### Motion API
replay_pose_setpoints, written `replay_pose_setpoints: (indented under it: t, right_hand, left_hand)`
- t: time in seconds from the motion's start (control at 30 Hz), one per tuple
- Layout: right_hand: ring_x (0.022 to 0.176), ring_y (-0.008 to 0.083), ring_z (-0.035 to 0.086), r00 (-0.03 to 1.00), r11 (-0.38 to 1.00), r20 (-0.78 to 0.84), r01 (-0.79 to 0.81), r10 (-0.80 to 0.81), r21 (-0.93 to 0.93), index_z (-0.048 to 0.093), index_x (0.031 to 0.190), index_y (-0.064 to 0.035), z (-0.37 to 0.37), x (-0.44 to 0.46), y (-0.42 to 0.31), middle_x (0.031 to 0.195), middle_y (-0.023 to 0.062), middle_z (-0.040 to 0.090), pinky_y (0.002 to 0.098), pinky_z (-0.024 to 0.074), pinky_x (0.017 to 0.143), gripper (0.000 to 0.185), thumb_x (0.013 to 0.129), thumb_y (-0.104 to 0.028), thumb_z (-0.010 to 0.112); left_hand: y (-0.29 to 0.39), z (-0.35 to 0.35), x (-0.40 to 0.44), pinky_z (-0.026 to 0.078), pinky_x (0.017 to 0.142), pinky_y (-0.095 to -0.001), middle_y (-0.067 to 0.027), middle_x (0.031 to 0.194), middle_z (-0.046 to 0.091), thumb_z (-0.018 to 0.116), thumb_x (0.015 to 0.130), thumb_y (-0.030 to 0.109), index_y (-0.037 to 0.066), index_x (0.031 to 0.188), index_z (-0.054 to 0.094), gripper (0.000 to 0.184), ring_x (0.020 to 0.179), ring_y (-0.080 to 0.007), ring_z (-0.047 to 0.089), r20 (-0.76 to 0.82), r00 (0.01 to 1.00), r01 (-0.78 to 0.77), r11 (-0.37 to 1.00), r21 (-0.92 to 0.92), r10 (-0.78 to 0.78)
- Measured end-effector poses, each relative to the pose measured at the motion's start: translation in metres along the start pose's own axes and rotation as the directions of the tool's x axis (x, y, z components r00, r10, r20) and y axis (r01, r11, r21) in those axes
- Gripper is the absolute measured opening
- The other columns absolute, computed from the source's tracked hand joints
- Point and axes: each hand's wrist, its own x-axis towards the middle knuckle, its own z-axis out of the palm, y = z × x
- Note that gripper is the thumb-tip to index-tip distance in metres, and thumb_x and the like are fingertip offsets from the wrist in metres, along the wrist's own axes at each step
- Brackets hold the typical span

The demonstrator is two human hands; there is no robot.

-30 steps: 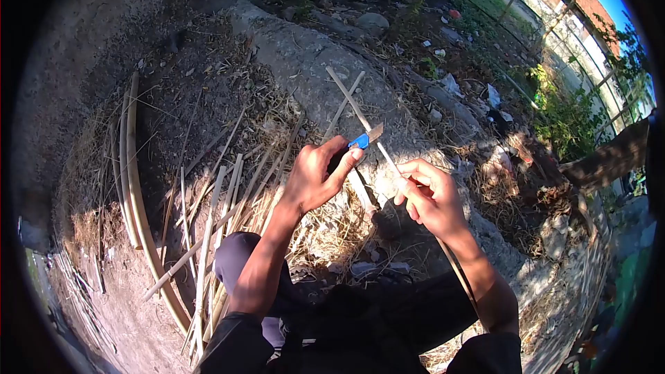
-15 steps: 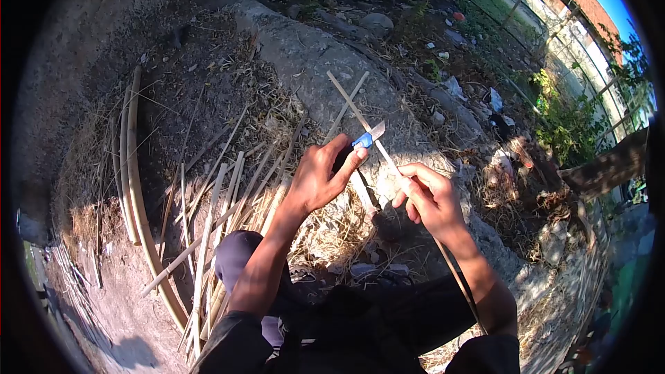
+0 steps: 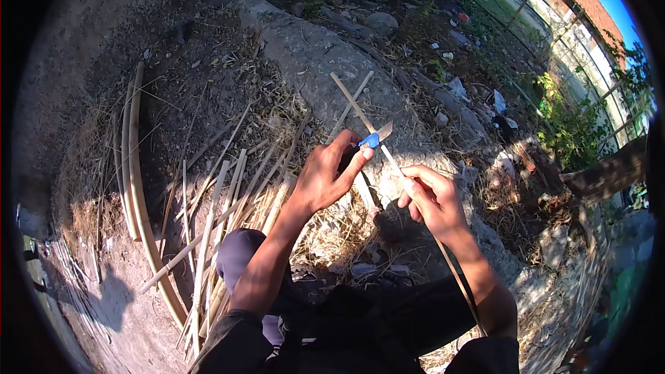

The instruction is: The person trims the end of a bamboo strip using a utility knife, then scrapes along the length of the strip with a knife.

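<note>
My left hand (image 3: 332,172) is closed round a blue utility knife (image 3: 372,141), its blade out and lying across a thin bamboo strip (image 3: 357,107). The strip is pinched in my right hand (image 3: 429,197), between thumb and fingers. It runs from the upper middle down through that hand and on below along my right forearm. Past the blade, the strip's far part crosses over another pale stick (image 3: 344,119) on the stone ledge.
Several loose bamboo strips (image 3: 208,249) lie at the left beside my knee (image 3: 239,253), with long curved pieces (image 3: 138,180) farther left. A stone ledge (image 3: 298,48) runs ahead. Dry straw, litter and a dark log (image 3: 606,170) are at the right.
The knife and my left hand have moved slightly right and, since half a second ago, a little down along the strip. My right hand keeps its pinch. A shadow has grown at the lower left.
</note>
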Motion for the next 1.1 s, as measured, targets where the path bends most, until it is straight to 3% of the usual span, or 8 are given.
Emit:
replay_pose_setpoints:
  t: [0.3,0.53,0.6,0.77,0.83,1.0,1.03,1.1]
  right_hand:
    - [0.062,0.0017,0.053,0.993,0.992,-0.069,-0.093,0.099,0.080,0.068,0.125,0.0013,0.001,0.000,-0.003,0.079,-0.0016,0.064,0.0215,0.0419,0.054,0.020,0.108,-0.007,0.062]
    - [0.064,0.0016,0.054,0.995,0.997,-0.073,-0.069,0.073,0.046,0.068,0.123,0.0023,0.000,-0.001,-0.002,0.082,-0.0019,0.065,0.0211,0.0436,0.056,0.019,0.107,-0.006,0.061]
    - [0.064,0.0016,0.055,0.996,0.998,-0.076,-0.047,0.049,0.029,0.068,0.123,0.0024,0.000,-0.001,-0.004,0.082,-0.0018,0.065,0.0211,0.0443,0.056,0.019,0.107,-0.006,0.061]
    - [0.065,0.0032,0.058,0.997,0.993,-0.074,0.011,-0.020,-0.122,0.069,0.122,0.0023,0.001,-0.001,-0.010,0.082,-0.0002,0.066,0.0219,0.0467,0.057,0.018,0.106,-0.005,0.061]
    - [0.065,0.0033,0.059,0.996,0.991,-0.090,-0.008,-0.004,-0.136,0.069,0.121,0.0027,0.002,-0.001,-0.008,0.080,0.0000,0.066,0.0224,0.0474,0.057,0.018,0.106,-0.005,0.062]
    - [0.067,0.0026,0.059,0.994,0.977,-0.103,-0.041,0.020,-0.209,0.070,0.119,0.0035,0.004,-0.004,-0.012,0.077,0.0004,0.067,0.0231,0.0489,0.058,0.019,0.105,-0.008,0.064]
    - [0.067,0.0021,0.059,0.995,0.984,-0.099,-0.046,0.029,-0.173,0.070,0.120,0.0034,0.008,-0.008,-0.012,0.076,0.0006,0.067,0.0230,0.0488,0.058,0.019,0.105,-0.008,0.064]
    - [0.068,0.0016,0.059,0.995,0.989,-0.091,-0.053,0.040,-0.136,0.070,0.120,0.0033,0.012,-0.012,-0.011,0.076,0.0008,0.067,0.0230,0.0488,0.059,0.020,0.105,-0.008,0.064]
  left_hand:
    - [0.004,0.004,-0.003,0.041,0.053,-0.0349,-0.0099,0.062,0.059,0.070,0.105,0.036,-0.001,0.104,0.072,0.037,0.054,-0.0140,0.050,0.053,0.997,-0.053,0.995,0.079,0.049]
    - [0.000,0.006,0.000,0.042,0.053,-0.0326,-0.0104,0.064,0.065,0.074,0.103,0.032,-0.004,0.102,0.076,0.036,0.056,-0.0104,0.055,-0.068,0.993,-0.093,0.994,0.061,0.097]
    - [0.003,0.008,0.000,0.040,0.052,-0.0320,-0.0084,0.062,0.063,0.073,0.104,0.031,-0.004,0.101,0.076,0.035,0.055,-0.0096,0.052,-0.156,0.983,-0.095,0.995,0.027,0.098]
    - [0.004,0.005,0.001,0.036,0.052,-0.0319,-0.0039,0.060,0.057,0.073,0.104,0.035,-0.003,0.102,0.077,0.039,0.055,-0.0085,0.047,-0.150,0.988,-0.041,0.999,-0.003,0.040]
    - [0.008,0.002,0.001,0.043,0.054,-0.0384,-0.0150,0.061,0.061,0.072,0.103,0.042,-0.004,0.101,0.077,0.046,0.052,-0.0201,0.055,-0.158,0.987,0.013,0.999,0.045,-0.006]
    - [0.003,-0.004,0.005,0.044,0.053,-0.0393,-0.0148,0.061,0.061,0.071,0.104,0.043,-0.003,0.098,0.076,0.047,0.051,-0.0209,0.056,-0.243,0.970,0.038,0.994,0.099,-0.013]
    - [-0.004,-0.004,0.009,0.043,0.052,-0.0386,-0.0126,0.061,0.062,0.071,0.104,0.041,-0.003,0.094,0.075,0.045,0.049,-0.0205,0.055,-0.346,0.938,-0.013,0.998,0.060,0.033]
    - [-0.011,-0.018,0.015,0.042,0.051,-0.0383,-0.0102,0.060,0.061,0.071,0.104,0.040,-0.003,0.092,0.075,0.045,0.050,-0.0183,0.054,-0.363,0.932,0.037,0.999,0.022,-0.026]
